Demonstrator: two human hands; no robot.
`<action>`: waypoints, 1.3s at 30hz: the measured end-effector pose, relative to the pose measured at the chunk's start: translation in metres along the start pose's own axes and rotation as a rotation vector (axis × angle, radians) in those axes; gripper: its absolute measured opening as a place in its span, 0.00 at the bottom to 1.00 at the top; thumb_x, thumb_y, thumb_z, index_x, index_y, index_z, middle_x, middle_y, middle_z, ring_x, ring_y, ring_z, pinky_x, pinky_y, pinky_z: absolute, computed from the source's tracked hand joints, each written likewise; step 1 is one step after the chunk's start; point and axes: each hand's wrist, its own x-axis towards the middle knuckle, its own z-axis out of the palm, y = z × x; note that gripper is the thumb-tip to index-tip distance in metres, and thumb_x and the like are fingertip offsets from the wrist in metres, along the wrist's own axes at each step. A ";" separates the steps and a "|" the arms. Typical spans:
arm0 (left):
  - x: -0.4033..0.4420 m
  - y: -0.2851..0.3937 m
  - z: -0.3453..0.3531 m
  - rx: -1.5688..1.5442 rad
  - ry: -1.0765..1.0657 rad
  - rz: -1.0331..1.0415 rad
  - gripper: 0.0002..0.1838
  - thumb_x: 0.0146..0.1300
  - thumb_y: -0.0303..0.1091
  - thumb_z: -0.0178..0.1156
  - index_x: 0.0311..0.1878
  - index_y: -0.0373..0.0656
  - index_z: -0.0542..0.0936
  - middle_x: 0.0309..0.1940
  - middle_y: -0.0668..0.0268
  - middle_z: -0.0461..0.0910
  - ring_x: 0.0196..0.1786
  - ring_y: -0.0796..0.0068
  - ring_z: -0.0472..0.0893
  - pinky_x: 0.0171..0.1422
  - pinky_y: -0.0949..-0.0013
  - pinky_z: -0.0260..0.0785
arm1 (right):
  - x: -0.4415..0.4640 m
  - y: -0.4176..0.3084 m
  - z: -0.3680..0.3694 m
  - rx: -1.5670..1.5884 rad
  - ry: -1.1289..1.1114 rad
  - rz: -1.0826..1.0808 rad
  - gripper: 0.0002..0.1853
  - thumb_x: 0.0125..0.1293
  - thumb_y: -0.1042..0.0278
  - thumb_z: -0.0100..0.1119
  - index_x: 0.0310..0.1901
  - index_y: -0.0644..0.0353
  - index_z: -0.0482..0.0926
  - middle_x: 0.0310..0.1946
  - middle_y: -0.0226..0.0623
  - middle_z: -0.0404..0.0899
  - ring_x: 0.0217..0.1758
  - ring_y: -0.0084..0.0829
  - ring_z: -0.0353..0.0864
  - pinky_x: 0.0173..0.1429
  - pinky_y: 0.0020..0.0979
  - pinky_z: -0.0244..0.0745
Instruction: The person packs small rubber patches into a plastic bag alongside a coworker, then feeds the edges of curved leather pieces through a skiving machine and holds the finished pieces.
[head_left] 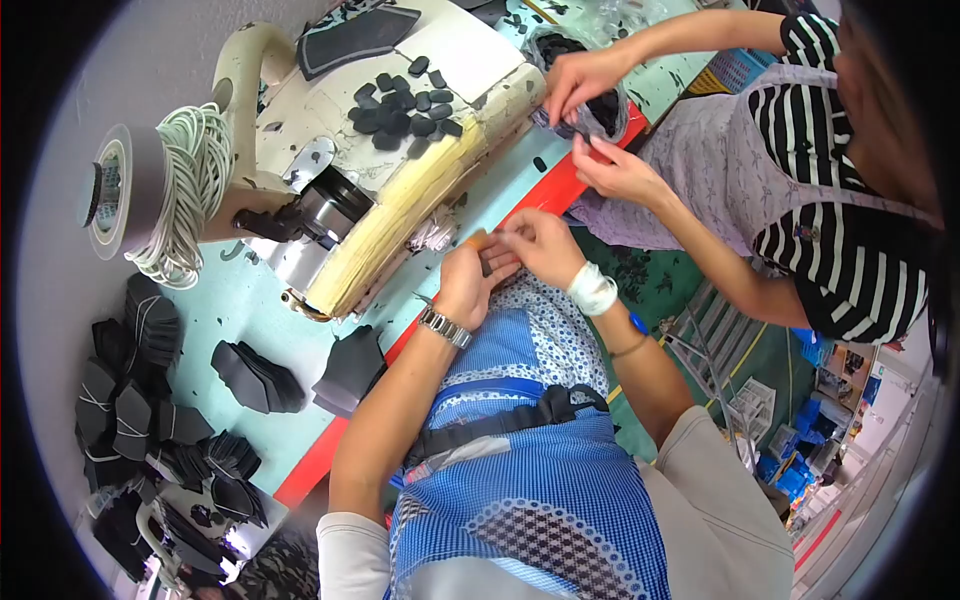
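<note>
My left hand (pixel 468 282): half-open, small dark piece (pixel 486 268) against fingers — best kept level. My right hand (pixel 548 250): fingertips together, contents unclear.

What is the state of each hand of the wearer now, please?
Left hand: partly open, small dark piece against the fingers.
Right hand: closed in a pinch; whether it holds anything cannot be told.

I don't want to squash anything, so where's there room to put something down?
There's bare tabletop between the fanned dark stack and the red edge strip. The pale raised top looks bare too, between the big dark panel and the padded yellow rim. It's crowded at the tied bundles and around the plastic bag.
</note>
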 end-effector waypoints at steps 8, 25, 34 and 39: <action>0.002 -0.001 -0.022 0.146 0.061 -0.040 0.15 0.74 0.41 0.49 0.43 0.37 0.76 0.31 0.68 0.74 0.31 0.76 0.74 0.35 0.71 0.69 | 0.015 0.024 0.002 -0.442 0.357 -0.331 0.08 0.62 0.72 0.58 0.38 0.67 0.82 0.34 0.52 0.80 0.36 0.51 0.81 0.43 0.43 0.77; 0.023 -0.003 0.004 0.154 -0.001 -0.016 0.15 0.73 0.42 0.49 0.44 0.38 0.76 0.34 0.65 0.75 0.38 0.71 0.77 0.47 0.65 0.74 | 0.087 0.042 -0.006 -0.659 0.506 -0.007 0.06 0.57 0.75 0.56 0.32 0.71 0.78 0.28 0.58 0.78 0.37 0.57 0.79 0.40 0.51 0.74; 0.069 0.000 0.022 -0.119 0.068 0.004 0.16 0.73 0.41 0.46 0.41 0.36 0.75 0.37 0.59 0.78 0.44 0.64 0.79 0.58 0.57 0.73 | 0.071 0.018 -0.012 -0.418 0.401 0.079 0.07 0.57 0.75 0.58 0.33 0.71 0.76 0.36 0.61 0.78 0.44 0.56 0.81 0.47 0.48 0.77; 0.068 0.000 0.016 -0.091 -0.235 -0.038 0.16 0.74 0.41 0.43 0.39 0.42 0.78 0.38 0.62 0.81 0.44 0.69 0.80 0.53 0.62 0.73 | -0.005 -0.012 0.009 -0.608 0.337 -0.372 0.10 0.53 0.74 0.60 0.38 0.66 0.77 0.34 0.48 0.78 0.40 0.48 0.80 0.45 0.45 0.77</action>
